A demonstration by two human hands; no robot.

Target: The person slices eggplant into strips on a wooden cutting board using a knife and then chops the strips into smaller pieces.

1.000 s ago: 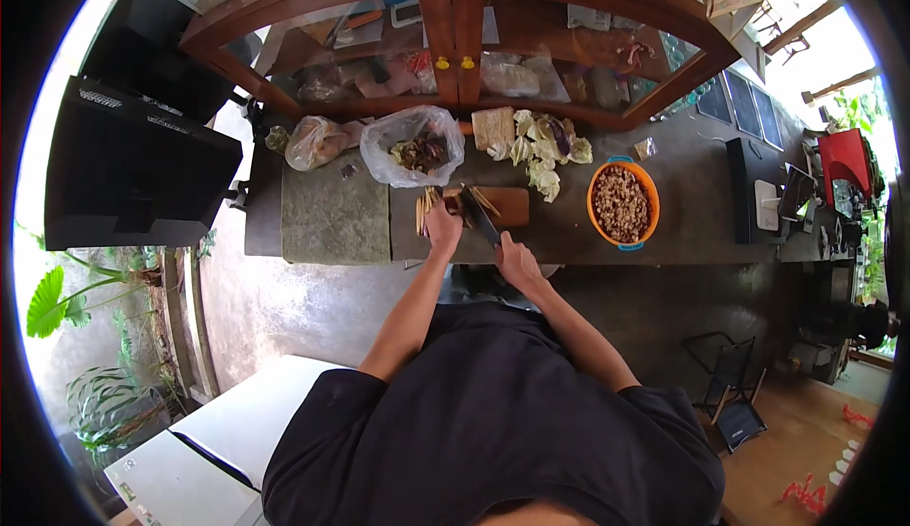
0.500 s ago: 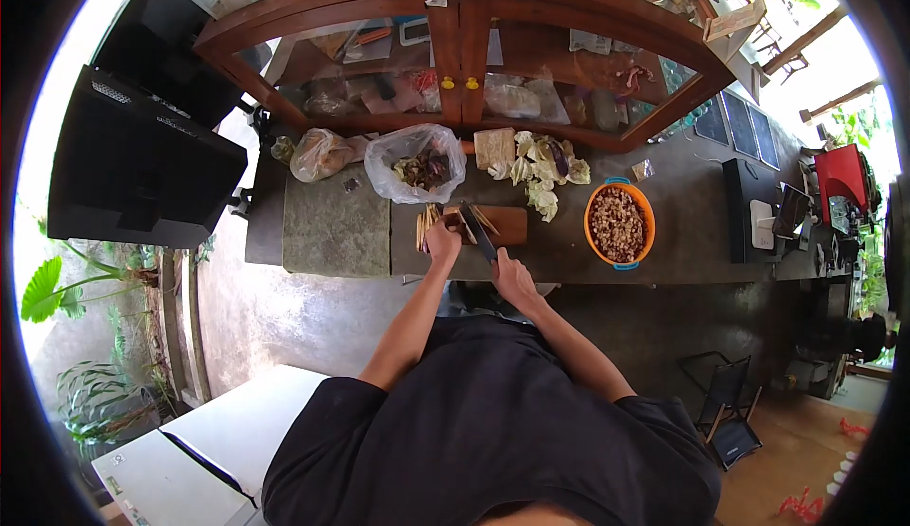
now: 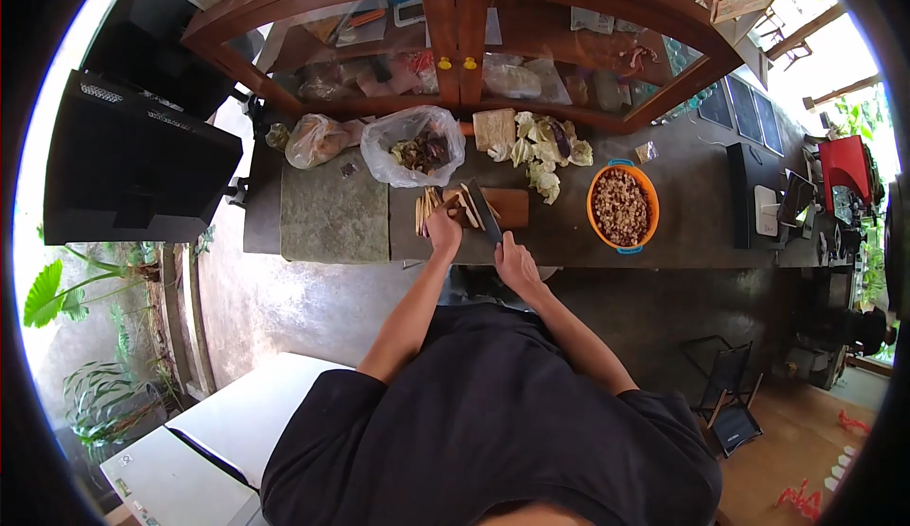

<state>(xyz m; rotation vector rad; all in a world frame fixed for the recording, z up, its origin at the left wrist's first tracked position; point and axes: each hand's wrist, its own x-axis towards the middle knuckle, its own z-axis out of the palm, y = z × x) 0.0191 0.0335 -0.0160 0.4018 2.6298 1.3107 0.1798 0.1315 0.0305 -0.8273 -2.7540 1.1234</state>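
My right hand (image 3: pixel 515 263) is wrapped round the handle of a knife (image 3: pixel 483 211), its dark blade slanting away over a brown wooden cutting board (image 3: pixel 512 209). On the board, pale cut strips (image 3: pixel 470 209) lie along the left side of the blade. My left hand (image 3: pixel 444 228) is left of the knife, fingers curled down on the strips at the board's left part. More long pale sticks (image 3: pixel 423 211) are bunched beside that hand. Their kind is too small to make out, and my fingers partly hide them.
Behind the board stands a clear plastic bag (image 3: pixel 379 161) of dark scraps. Leafy trimmings (image 3: pixel 542 152) lie by a tan block (image 3: pixel 494 130). An orange colander (image 3: pixel 652 206) holds diced pieces. A green-grey mat (image 3: pixel 335 208) is at left, a glass-door cabinet (image 3: pixel 462 43) behind.
The whole view has tilted, so the table sits higher in it. Strips that showed right of the blade now show on its left. Both hands stay at the board, the knife still in my right.
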